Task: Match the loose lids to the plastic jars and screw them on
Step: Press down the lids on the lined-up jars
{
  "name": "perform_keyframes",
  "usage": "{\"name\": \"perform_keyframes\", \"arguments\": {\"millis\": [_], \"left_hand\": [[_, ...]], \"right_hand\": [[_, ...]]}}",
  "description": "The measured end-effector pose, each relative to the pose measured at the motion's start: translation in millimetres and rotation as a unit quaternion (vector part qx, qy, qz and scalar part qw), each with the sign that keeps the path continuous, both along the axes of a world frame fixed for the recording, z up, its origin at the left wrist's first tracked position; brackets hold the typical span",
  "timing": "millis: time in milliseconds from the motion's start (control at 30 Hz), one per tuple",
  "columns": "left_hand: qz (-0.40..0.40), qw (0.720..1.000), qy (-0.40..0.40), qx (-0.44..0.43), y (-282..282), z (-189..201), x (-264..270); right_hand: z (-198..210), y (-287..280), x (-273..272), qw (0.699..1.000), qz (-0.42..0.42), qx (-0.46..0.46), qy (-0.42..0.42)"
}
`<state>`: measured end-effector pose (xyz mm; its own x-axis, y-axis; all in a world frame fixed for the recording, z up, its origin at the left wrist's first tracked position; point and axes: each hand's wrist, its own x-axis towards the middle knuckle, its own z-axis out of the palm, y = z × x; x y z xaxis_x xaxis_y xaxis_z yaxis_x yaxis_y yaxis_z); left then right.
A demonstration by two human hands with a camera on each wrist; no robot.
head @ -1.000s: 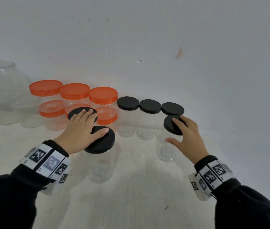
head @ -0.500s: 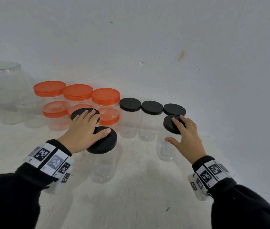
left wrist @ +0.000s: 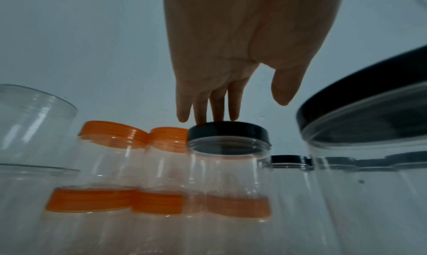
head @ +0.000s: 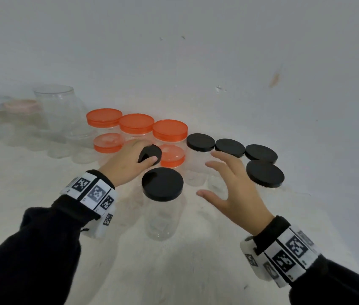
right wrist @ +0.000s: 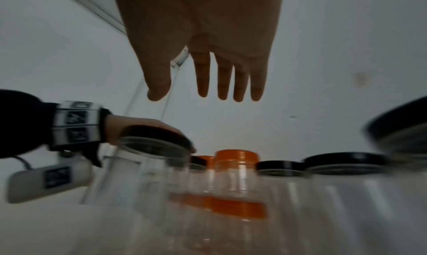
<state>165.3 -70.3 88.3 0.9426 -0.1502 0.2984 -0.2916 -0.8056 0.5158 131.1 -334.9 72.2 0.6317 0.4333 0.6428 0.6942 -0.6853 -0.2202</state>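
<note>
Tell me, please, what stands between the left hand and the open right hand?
In the head view, a clear jar with a wide black lid stands between the left hand and the right hand; neither touches it.

The left hand (head: 128,160) reaches toward 12 o'clock, palm down, fingers straight and close together, thumb angled toward 2 o'clock. The right hand (head: 236,190) hangs in the air, palm down, fingers spread and nearly straight toward 11 o'clock, thumb out toward 9 o'clock. Both forearms wear black sleeves (head: 29,252) and marker-printed wristbands (head: 90,192).
</note>
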Motion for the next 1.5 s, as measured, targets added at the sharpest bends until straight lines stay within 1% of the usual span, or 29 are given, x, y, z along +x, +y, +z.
{"name": "perform_keyframes", "arguments": {"millis": [67, 133, 233, 333, 433, 567, 733, 800, 900, 1133, 1233, 1500], "left_hand": [[0.018, 1.0, 0.0, 0.018, 7.8, -1.2, -1.0], [0.026, 0.999, 0.009, 0.028, 20.3, -8.4, 0.2], [0.031, 0.999, 0.026, 0.018, 34.3, -21.3, 1.2], [0.029, 0.998, 0.019, -0.057, 31.8, -29.1, 1.0], [0.043, 0.991, 0.002, -0.126, 23.6, -35.8, 5.2], [0.054, 0.983, -0.035, -0.171, 11.9, -42.4, 10.8], [0.009, 0.977, -0.022, -0.213, -11.9, -44.8, 10.9], [-0.01, 0.975, -0.021, -0.222, -21.4, -45.4, 11.3], [-0.031, 0.972, -0.021, -0.23, -34.0, -47.5, 14.6], [-0.073, 0.965, -0.015, -0.25, -55.0, -51.6, 24.5], [-0.077, 0.963, -0.013, -0.257, -60.8, -52.5, 27.8], [-0.089, 0.966, -0.023, -0.241, -71.2, -51.5, 34.3]], "right_hand": [[-3.0, 29.0, -7.9, 0.998, 0.06, -0.012, 0.011], [-11.1, 54.4, -11.9, 0.995, 0.088, -0.031, 0.032], [-24.9, 81.4, -10.4, 0.993, 0.081, -0.07, 0.04], [-34.0, 89.0, -4.9, 0.996, 0.061, -0.053, 0.034], [-36.7, 78.8, -0.4, 0.998, 0.045, -0.042, 0.029], [-35.0, 48.8, 7.3, 0.998, -0.005, -0.054, 0.025], [-33.6, 8.4, 21.3, 0.989, -0.094, -0.107, -0.034], [-32.4, -0.3, 24.6, 0.983, -0.128, -0.121, -0.059], [-33.8, -7.9, 28.9, 0.976, -0.156, -0.129, -0.082], [-39.1, -16.8, 37.1, 0.972, -0.175, -0.136, -0.084], [-39.3, -16.9, 39.2, 0.97, -0.177, -0.139, -0.091], [-40.7, -19.1, 44.2, 0.97, -0.177, -0.14, -0.084]]}}
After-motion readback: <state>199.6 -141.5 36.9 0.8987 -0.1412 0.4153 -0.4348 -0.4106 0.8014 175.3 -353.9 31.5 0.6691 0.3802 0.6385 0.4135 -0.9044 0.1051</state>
